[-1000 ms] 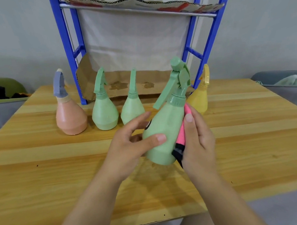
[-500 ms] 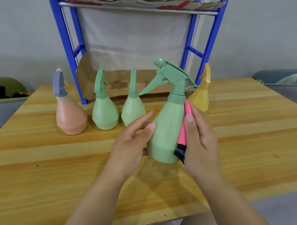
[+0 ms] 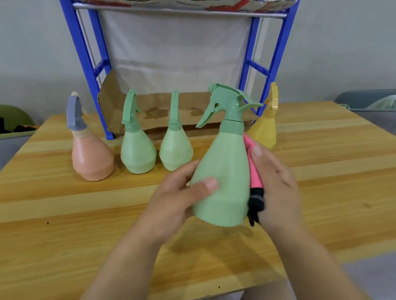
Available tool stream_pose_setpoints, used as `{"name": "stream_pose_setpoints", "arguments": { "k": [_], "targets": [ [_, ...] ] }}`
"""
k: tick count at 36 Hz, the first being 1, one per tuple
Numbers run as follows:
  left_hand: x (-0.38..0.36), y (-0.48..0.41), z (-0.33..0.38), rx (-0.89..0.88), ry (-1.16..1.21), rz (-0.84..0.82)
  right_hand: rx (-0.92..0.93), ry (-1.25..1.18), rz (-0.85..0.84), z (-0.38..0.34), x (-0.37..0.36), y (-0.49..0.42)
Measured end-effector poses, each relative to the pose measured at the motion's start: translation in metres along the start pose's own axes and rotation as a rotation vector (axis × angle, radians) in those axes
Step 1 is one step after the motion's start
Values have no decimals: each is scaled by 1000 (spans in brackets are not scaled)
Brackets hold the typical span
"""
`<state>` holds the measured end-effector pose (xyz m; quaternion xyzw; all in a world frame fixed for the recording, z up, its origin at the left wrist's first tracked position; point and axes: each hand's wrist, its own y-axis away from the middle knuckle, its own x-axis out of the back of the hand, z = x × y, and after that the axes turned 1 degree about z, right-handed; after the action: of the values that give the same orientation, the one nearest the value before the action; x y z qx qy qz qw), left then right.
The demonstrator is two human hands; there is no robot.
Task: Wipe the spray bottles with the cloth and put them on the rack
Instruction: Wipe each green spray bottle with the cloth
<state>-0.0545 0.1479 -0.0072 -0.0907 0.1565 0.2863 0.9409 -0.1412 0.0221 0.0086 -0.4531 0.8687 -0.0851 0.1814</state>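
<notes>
**Q:** What did the fingers of the left hand [image 3: 172, 201] hold?

**A:** Its fingers [image 3: 205, 185] curled round the lower body of a pale green plastic spray bottle [image 3: 225, 171], thumb on the near face, the others passing behind. The bottle stood almost upright, raised clear of the light wooden bench [image 3: 59, 224], with its trigger pointing left.

**Q:** And the right hand [image 3: 277, 187]?

**A:** It clamped a folded pink and black cloth [image 3: 253, 174] against the bottle's right flank. The thumb lay along the cloth. The remaining fingers were hidden behind the bottle, so their spread could not be told.

**Q:** What stood beyond the fingers?

**A:** Four bottles in a row on the bench:
- Far left of the fingers, a peach plastic spray bottle with a grey-blue trigger [image 3: 92, 159].
- Beyond the left fingers, a rounder green spray bottle [image 3: 138, 152] and a narrower green spray bottle [image 3: 175, 150].
- Just behind the right thumb, a yellow spray bottle [image 3: 265, 131].

A blue metal rack [image 3: 84, 64] rose behind the row, with brown cardboard [image 3: 159, 113] lying at its foot.
</notes>
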Motion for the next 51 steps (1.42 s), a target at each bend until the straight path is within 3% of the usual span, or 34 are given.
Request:
{"name": "stream_pose_setpoints", "arguments": {
  "k": [4, 9, 14, 19, 23, 27, 29, 31, 35, 39, 41, 45, 47, 51],
  "targets": [
    [-5, 0, -3, -69, -25, 74, 43, 81, 27, 7, -3, 3],
    [-12, -5, -4, -177, 105, 295, 283, 534, 19, 21, -9, 12],
    [-17, -8, -3, -281, 121, 471, 406, 708, 24, 33, -20, 20],
    [-17, -6, -4, -254, 125, 478, 478, 821, 33, 39, -25, 15],
    [-13, -5, -9, -275, 134, 425, 402, 633, 37, 35, -21, 8],
    [-10, -4, -9, -267, 90, 317, 121, 223, 11, 21, -15, 5],
    [-10, -5, -6, -280, 68, 279, 22, 145, 1, 17, -12, 6],
    [-11, -6, -5, -297, 43, 278, 21, 145, 27, 19, -12, 6],
    [-7, -8, -7, -323, 30, 360, 185, 320, 115, 24, -18, 4],
    [-4, -7, -7, -337, 45, 299, 331, 473, 148, 26, -21, 6],
    [-1, -5, -6, -347, 58, 265, 279, 396, 98, 20, -19, 5],
    [6, -5, -6, -356, 64, 234, -155, 98, 53, 8, -3, 0],
    [7, -6, -5, -360, 53, 230, -161, 65, 53, 6, -3, -1],
    [5, -8, -4, -376, -89, 209, 10, 98, 70, 12, -11, 3]
  ]
}}
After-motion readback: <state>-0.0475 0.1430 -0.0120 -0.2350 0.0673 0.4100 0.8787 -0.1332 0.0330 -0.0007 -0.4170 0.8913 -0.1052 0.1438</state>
